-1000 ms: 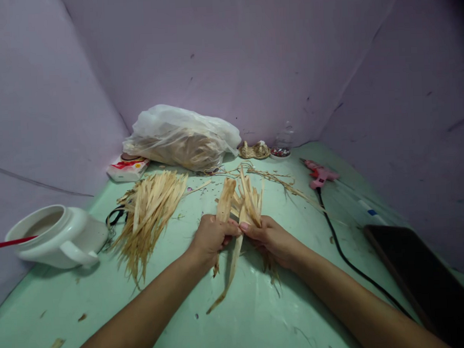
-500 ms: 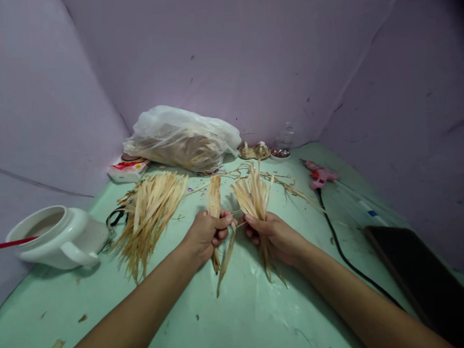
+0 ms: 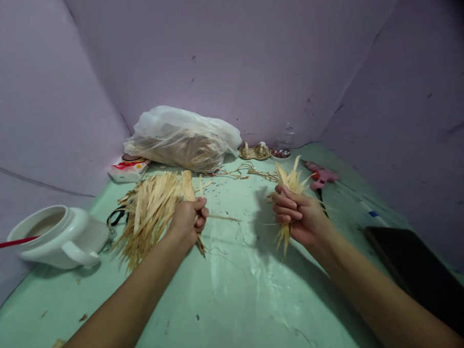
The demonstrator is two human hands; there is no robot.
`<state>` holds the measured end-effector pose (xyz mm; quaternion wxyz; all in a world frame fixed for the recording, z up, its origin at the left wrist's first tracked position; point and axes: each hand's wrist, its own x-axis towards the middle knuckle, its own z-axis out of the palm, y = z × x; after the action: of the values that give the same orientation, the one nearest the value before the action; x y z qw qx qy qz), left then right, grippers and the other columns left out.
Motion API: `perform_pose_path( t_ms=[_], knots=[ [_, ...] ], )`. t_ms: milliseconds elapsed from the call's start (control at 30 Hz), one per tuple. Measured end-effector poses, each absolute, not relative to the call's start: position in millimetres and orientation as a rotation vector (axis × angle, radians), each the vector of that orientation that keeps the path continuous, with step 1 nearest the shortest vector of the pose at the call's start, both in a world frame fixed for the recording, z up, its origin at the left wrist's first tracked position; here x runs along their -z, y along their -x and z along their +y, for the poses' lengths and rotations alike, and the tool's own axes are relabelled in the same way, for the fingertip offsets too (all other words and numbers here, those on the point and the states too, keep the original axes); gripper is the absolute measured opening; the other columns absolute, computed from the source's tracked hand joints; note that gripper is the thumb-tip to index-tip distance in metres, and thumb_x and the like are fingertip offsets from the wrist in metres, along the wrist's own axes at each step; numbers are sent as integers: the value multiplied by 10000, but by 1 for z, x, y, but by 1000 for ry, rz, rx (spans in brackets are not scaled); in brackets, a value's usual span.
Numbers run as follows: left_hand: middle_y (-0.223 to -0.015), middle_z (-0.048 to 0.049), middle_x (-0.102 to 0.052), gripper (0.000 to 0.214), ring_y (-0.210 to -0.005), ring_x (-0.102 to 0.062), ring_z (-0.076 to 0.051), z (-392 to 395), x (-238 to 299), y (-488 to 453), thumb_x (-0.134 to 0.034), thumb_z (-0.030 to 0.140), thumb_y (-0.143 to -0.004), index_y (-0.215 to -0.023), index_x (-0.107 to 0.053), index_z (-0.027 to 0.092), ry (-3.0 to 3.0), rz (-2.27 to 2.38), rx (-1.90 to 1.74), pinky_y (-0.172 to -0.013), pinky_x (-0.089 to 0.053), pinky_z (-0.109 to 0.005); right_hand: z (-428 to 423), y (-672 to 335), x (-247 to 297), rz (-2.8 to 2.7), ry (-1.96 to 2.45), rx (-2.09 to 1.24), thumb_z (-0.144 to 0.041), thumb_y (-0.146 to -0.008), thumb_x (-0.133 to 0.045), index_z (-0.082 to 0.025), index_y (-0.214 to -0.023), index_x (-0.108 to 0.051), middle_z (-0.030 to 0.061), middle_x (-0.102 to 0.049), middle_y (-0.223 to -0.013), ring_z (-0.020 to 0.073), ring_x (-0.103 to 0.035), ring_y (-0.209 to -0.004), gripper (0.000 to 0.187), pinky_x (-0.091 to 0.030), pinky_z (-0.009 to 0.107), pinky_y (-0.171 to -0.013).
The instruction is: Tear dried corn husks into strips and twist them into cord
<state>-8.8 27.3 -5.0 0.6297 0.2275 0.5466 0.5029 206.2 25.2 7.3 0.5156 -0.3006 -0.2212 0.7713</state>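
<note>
My left hand is closed around a flat, pale strip of dried plant fibre that stands up above the fist. Beside it lies a heap of similar dried fibre strips on the green tabletop. Off to the right, my right hand grips a bundle of thin dried fibre strips, their ends fanning out above and below the fingers. A thin strand reaches right from the left hand; whether it meets the right hand I cannot tell.
A white pot with a red stick stands at left. Behind are a plastic bag of fibre, a tissue pack and small woven items. At right lie a pink glue gun, its cord and a dark tablet-like slab.
My hands have moved apart. The left went left with its strip, toward the heap; the right went right with its bundle, turning it. A narrow strip no longer dangles below the left hand.
</note>
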Motion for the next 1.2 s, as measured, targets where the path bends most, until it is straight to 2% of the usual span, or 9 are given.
perform_pose_path(
  t_ms=[133, 300, 433, 567, 733, 867, 967, 1067, 1200],
  knots=[
    [-380, 69, -415, 143, -260, -210, -17, 26, 3, 8, -539, 167, -681, -639, -403, 176, -597, 1242, -1127, -304, -80, -152, 23, -204, -7, -573, 791, -1934, -258, -674, -675, -191, -644, -378, -118, -192, -459, 13, -60, -361, 306, -185, 111, -313],
    [-346, 71, -402, 122, -252, -183, -25, 16, -2, -3, -580, 225, -669, -683, -470, 172, -833, 1254, -974, -298, -57, -175, 16, -193, -2, -695, 910, -2009, -311, -632, -712, -197, -622, -319, -121, -195, -452, 9, -58, -372, 409, -62, 119, -308],
    [-364, 45, -460, 123, -267, -218, -30, 2, 0, -20, -594, 241, -650, -672, -504, 161, -930, 1198, -871, -307, -86, -182, 7, -181, 5, -859, 1000, -1907, -344, -665, -696, -190, -634, -361, -125, -206, -438, 10, -101, -362, 370, -107, 133, -316],
    [-374, 28, -442, 198, -302, -265, -30, -9, 6, -33, -602, 268, -637, -529, -499, 138, -989, 1110, -753, -324, -142, -187, 2, -171, 14, -978, 1059, -1910, -416, -707, -639, -154, -659, -494, -94, -305, -404, 24, -208, -344, 303, -154, 150, -318],
    [-625, -18, -592, 293, -343, -322, -29, -3, 9, -29, -618, 407, -655, -757, -554, 140, -878, 1068, -861, -315, -129, -171, 9, -171, 18, -750, 1195, -1694, -389, -720, -619, -160, -632, -518, -57, -419, -430, 48, -357, -354, 265, -293, 166, -355],
    [-636, -64, -588, 429, -388, -397, -65, 3, 8, -23, -441, 503, -748, -809, -589, 105, -690, 1007, -877, -327, -188, -178, 12, -170, 19, -690, 1142, -1700, -354, -734, -607, -148, -662, -561, 1, -531, -525, 92, -497, -445, 223, -418, 213, -451],
    [-602, -77, -573, 390, -416, -437, -91, 3, 6, -21, -363, 391, -767, -785, -603, 84, -612, 1016, -888, -346, -225, -188, 10, -168, 21, -709, 1068, -1687, -373, -700, -638, -152, -672, -540, -29, -495, -538, 53, -387, -389, 243, -390, 196, -398],
    [-611, -71, -570, 329, -426, -446, -92, 2, 4, -22, -367, 319, -726, -768, -597, 87, -579, 1046, -911, -359, -245, -190, 6, -168, 21, -712, 1035, -1689, -373, -642, -689, -161, -674, -484, -59, -447, -562, 15, -243, -377, 297, -258, 140, -317],
    [-615, -41, -557, 219, -442, -453, -87, 1, 5, -26, -451, 257, -671, -786, -567, 110, -615, 1119, -900, -378, -274, -185, 2, -166, 20, -785, 1045, -1737, -339, -599, -734, -177, -688, -431, -110, -287, -468, 8, -154, -372, 356, -105, 126, -312]
  ],
)
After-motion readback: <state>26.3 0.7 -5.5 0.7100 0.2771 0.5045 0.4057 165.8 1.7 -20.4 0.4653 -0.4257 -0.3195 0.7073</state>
